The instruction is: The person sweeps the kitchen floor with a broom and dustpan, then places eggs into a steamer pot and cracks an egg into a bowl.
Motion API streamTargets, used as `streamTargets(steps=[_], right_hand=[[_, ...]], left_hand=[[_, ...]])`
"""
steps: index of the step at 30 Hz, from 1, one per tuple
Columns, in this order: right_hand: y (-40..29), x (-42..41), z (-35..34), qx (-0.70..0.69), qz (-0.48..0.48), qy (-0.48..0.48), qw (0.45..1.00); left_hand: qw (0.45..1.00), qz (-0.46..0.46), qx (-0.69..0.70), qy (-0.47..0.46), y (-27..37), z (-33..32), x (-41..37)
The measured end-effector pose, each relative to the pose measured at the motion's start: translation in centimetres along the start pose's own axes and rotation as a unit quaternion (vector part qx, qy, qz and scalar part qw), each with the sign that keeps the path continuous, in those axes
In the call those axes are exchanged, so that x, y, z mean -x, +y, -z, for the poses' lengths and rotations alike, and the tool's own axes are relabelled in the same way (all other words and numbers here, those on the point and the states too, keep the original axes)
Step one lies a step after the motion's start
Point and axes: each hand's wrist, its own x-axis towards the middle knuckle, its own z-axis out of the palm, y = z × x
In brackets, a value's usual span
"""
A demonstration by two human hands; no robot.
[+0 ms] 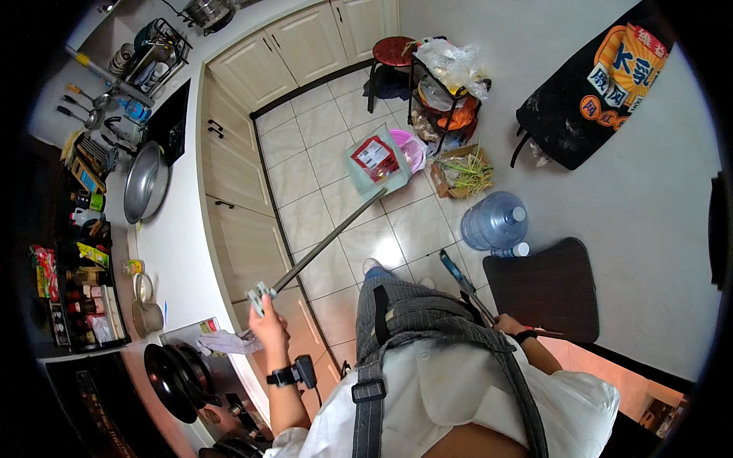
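My left hand (267, 320) grips the pale top end of a long-handled dustpan. Its metal pole slants down to the light green pan (366, 183), which is raised or tilted beside a pink bin (408, 150). A red packet with a white label (375, 158) shows in the pan. My right hand (509, 324), at my other side, is closed round the metal handle of a broom. The blue broom head (456, 269) is close to the tiled floor, left of the dark board.
A blue water jug (495, 221), a dark board (544, 289), a box of green onions (462, 173), a laden rack (446, 94) and a red stool (393, 51) stand along the right wall. At left runs a white counter (177, 240) with a metal basin (146, 182).
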Motion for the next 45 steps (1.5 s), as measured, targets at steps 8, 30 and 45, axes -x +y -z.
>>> streamTargets(steps=[8, 30, 45], right_hand=[[-1.2, 3.8, 1.1, -0.053, 0.021, 0.027, 0.998], [-5.4, 8.6, 7.3, -0.059, 0.013, 0.039, 0.997], [-0.3, 5.8, 4.7, -0.092, 0.058, 0.105, 0.989]], left_hand=[[0.961, 0.134, 0.228, -0.075, -6.2, -5.5, -1.2], [0.67, 0.458, 0.574, -0.108, -24.7, -10.5, 0.3], [0.738, 0.401, 0.533, -0.104, -21.3, -7.6, 2.3]])
